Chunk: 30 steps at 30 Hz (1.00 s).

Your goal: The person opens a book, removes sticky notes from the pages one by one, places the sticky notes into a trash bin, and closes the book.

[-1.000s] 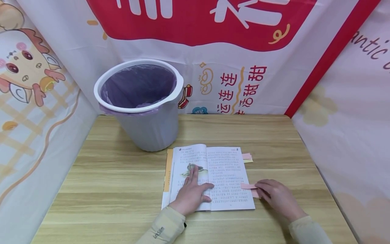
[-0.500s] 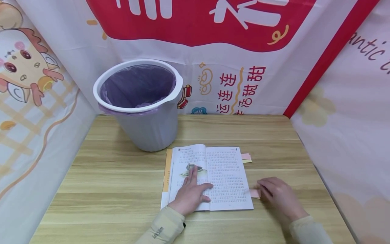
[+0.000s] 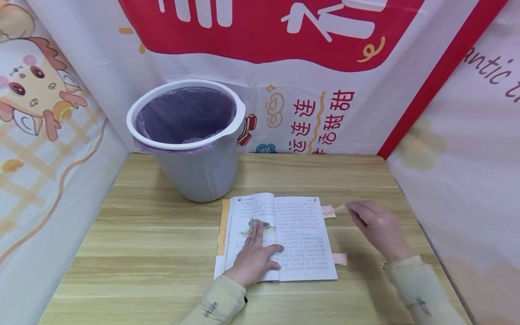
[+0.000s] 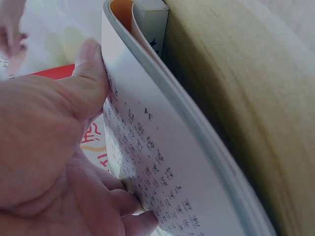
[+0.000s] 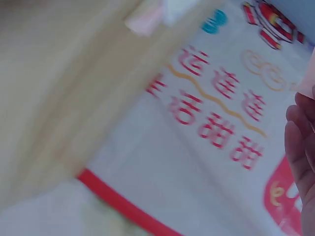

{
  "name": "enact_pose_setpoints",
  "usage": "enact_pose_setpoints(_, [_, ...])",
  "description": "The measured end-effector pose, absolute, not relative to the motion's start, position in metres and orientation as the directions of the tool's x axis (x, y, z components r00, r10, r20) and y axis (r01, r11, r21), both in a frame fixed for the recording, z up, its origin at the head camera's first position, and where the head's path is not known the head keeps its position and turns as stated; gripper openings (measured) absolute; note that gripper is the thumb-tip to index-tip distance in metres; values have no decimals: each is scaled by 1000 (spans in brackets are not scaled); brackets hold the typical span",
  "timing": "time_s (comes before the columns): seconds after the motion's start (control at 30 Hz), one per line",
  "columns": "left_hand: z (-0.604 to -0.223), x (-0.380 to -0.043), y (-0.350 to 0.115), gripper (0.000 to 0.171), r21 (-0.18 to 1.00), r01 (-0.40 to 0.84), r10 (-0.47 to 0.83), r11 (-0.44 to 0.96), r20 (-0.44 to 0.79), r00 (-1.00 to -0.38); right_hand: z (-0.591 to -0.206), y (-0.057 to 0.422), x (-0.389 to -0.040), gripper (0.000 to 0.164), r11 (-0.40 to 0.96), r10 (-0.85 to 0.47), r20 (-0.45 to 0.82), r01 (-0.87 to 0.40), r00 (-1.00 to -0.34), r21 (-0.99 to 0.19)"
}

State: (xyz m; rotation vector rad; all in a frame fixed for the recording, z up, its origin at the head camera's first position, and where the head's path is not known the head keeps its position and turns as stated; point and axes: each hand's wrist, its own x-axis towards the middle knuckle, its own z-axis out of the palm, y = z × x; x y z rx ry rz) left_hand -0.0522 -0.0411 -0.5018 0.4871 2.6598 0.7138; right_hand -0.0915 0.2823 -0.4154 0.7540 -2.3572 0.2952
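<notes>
An open book (image 3: 302, 239) with printed text and a boat picture lies on the table. My left hand (image 3: 255, 259) rests on its left page, fingers extended and thumb spread near the spine; the left wrist view shows this hand (image 4: 64, 137) against the page. Right of the book, my right hand (image 3: 378, 225) is raised, pinching a small pale-pink sticky note (image 5: 308, 81) between thumb and fingers. Pink and yellow sticky tabs (image 3: 327, 210) stick out from the upper right page edge, close to the pinched note in the head view. More pink tabs (image 3: 340, 258) project lower down.
A grey waste bin (image 3: 203, 174) with a purple liner (image 3: 183, 113) stands behind the book, to the left. Printed cloth walls (image 3: 260, 72) enclose the wooden table (image 3: 142, 253) at the back and sides.
My right hand has drawn the pink sticky note off the right page's lower edge and moved away from me, up to the level of the upper tabs. The left hand has stayed put.
</notes>
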Motion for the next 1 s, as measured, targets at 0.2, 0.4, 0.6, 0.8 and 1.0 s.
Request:
enact_pose_setpoints(0.2, [-501,-52,-43,52,535,239,411,810,-227,-883,-363,256,-117,29,789,-476,682,-613,-556,52])
enact_pose_setpoints(0.4, [-502,-52,-43,53,527,248,414,813,-223,-882,-307,218,-143,27,765,-469,741,-641,-481,68])
enact_pose_setpoints(0.6, [-504,-52,-45,53,522,265,424,811,-211,-881,-254,170,-170,21,750,-453,748,-661,-485,26])
enact_pose_setpoints(0.8, [-505,-51,-48,53,519,290,437,804,-186,-880,-227,120,-198,25,720,-477,671,-690,-568,-72])
enact_pose_setpoints(1.0, [-503,-50,-49,53,523,298,444,798,-177,-879,-223,72,-224,26,751,-489,556,-648,-673,-124])
